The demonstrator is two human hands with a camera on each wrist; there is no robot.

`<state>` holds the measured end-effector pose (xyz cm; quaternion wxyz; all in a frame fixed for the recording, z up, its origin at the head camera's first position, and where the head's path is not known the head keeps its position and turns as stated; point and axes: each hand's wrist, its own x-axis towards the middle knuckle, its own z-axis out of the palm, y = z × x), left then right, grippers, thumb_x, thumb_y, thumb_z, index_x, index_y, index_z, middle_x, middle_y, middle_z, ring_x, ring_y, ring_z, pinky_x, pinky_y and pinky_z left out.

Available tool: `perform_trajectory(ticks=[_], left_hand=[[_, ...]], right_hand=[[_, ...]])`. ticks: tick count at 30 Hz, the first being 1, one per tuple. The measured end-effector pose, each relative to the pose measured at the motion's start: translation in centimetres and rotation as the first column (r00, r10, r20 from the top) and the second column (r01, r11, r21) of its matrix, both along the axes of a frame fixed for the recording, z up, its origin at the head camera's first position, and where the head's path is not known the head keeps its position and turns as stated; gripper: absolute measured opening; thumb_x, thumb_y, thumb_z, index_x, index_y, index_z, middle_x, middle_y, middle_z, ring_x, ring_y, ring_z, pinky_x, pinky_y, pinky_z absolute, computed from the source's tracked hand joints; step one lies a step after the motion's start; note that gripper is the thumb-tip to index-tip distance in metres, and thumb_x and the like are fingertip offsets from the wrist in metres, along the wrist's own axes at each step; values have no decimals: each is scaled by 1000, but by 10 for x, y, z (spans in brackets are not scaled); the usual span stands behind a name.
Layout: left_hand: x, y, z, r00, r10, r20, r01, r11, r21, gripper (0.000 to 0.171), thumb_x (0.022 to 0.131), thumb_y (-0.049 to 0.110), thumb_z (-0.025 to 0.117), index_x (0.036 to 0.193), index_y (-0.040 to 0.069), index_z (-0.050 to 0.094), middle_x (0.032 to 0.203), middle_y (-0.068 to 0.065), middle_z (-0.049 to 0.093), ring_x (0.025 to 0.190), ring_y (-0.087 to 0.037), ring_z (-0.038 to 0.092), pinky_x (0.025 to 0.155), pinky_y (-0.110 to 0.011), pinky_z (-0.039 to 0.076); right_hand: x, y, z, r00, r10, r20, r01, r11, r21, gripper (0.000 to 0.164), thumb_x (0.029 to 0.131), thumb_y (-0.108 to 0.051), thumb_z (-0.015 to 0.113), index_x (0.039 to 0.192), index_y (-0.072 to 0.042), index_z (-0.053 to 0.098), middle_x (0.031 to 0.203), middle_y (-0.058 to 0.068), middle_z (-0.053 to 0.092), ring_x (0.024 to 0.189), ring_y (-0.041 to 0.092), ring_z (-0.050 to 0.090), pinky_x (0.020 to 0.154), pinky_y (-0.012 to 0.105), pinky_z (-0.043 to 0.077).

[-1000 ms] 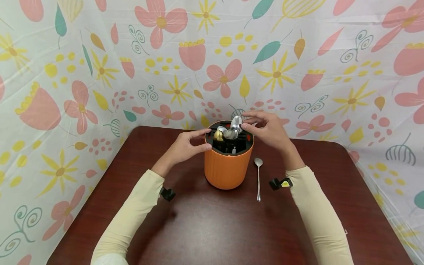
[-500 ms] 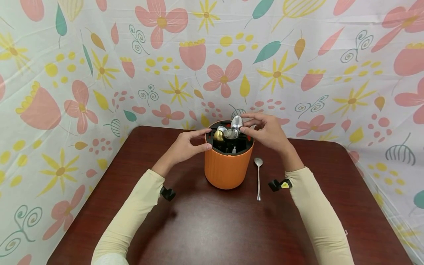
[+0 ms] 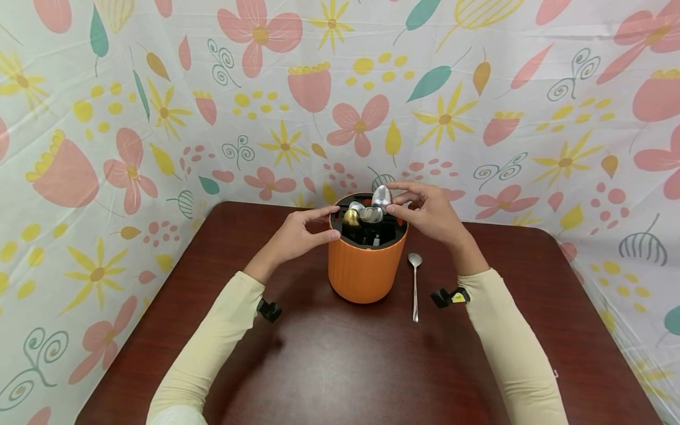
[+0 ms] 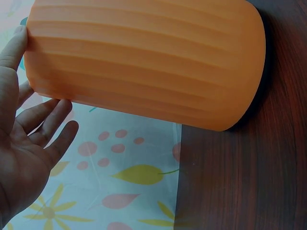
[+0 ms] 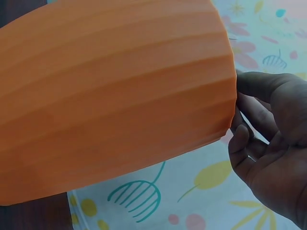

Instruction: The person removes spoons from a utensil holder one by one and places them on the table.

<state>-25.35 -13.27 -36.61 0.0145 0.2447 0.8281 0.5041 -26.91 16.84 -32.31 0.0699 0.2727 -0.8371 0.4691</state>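
Observation:
An orange ribbed utensil holder (image 3: 366, 274) with a black divided top stands on the table. Several spoons are in it, bowls up, one of them a gold spoon (image 3: 351, 217). My left hand (image 3: 297, 236) touches the holder's left rim with fairly straight fingers and thumb; in the left wrist view the fingers (image 4: 53, 120) are spread beside its wall. Over the right rim, my right hand (image 3: 432, 211) pinches a large silver spoon (image 3: 381, 196) by its bowl between thumb and forefinger. That spoon's handle is hidden. In the right wrist view the holder's wall hides the fingertips.
A long-handled silver spoon (image 3: 415, 286) lies on the dark reddish wooden table (image 3: 319, 366), to the right of the holder. A white cloth with a floral print (image 3: 340, 88) hangs behind the table and along both sides.
The large silver spoon has turned slightly and shifted a little in my right hand, whose thumb and fingers have moved slightly. My left hand and the holder stay in place.

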Motion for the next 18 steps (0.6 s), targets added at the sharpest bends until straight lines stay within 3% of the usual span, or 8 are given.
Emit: perform_trajectory(ticks=[5, 12, 15, 18], left_hand=[[1, 0, 1, 1000, 3, 5, -3, 1000, 4, 56, 94, 21, 77, 146, 15, 59, 143, -10, 61, 131, -32, 55, 104, -51, 48], [1, 0, 1, 1000, -3, 8, 3, 1000, 3, 56, 94, 22, 77, 147, 15, 58, 144, -11, 60, 132, -35, 54, 104, -52, 48], [1, -1, 1, 1000, -2, 6, 2, 1000, -3, 56, 94, 23, 77, 147, 16, 58, 144, -10, 60, 131, -30, 55, 104, -50, 48], [1, 0, 0, 1000, 2, 0, -2, 1000, -7, 56, 94, 23, 77, 147, 17, 59, 143, -9, 61, 130, -26, 56, 104, -49, 48]], right_hand=[[0, 2, -1, 1000, -1, 9, 1, 1000, -12, 43, 95, -4, 72, 137, -1, 64, 103, 22, 75, 82, 37, 71, 63, 24, 46], [-21, 11, -23, 999, -9, 39, 11, 999, -32, 45, 95, -7, 74, 138, -7, 64, 105, 19, 76, 83, 28, 74, 69, 23, 50], [-26, 14, -27, 998, 3, 55, 1, 998, -57, 45, 95, -11, 74, 139, -10, 64, 105, 15, 77, 82, 20, 74, 73, 22, 52], [-28, 15, -29, 997, 28, 74, -21, 995, -98, 45, 96, -13, 74, 139, -10, 64, 103, 11, 78, 81, 21, 73, 74, 23, 54]])
